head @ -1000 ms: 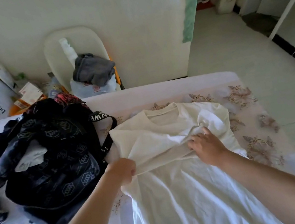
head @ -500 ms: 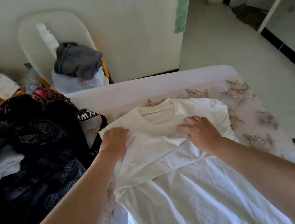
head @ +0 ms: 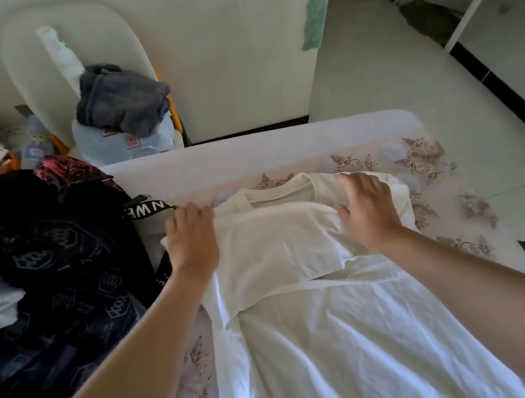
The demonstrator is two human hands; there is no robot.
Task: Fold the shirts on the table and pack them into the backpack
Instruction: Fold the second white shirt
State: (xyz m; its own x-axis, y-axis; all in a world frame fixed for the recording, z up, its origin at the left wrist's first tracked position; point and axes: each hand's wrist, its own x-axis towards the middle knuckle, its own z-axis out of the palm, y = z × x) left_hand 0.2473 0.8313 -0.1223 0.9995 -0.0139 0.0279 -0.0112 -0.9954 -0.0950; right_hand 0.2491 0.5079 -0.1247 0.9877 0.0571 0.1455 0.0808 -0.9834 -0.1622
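While we press the fold flat so it holds | right hand (head: 367,212) spread on shirt (head: 313,346), grasping nothing | left hand (head: 192,242) at shoulder, grip unclear

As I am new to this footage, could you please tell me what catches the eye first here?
A white shirt lies spread down the middle of the table, the left hand and right hand resting on its shoulders. A dark patterned backpack sits beside it on the left.
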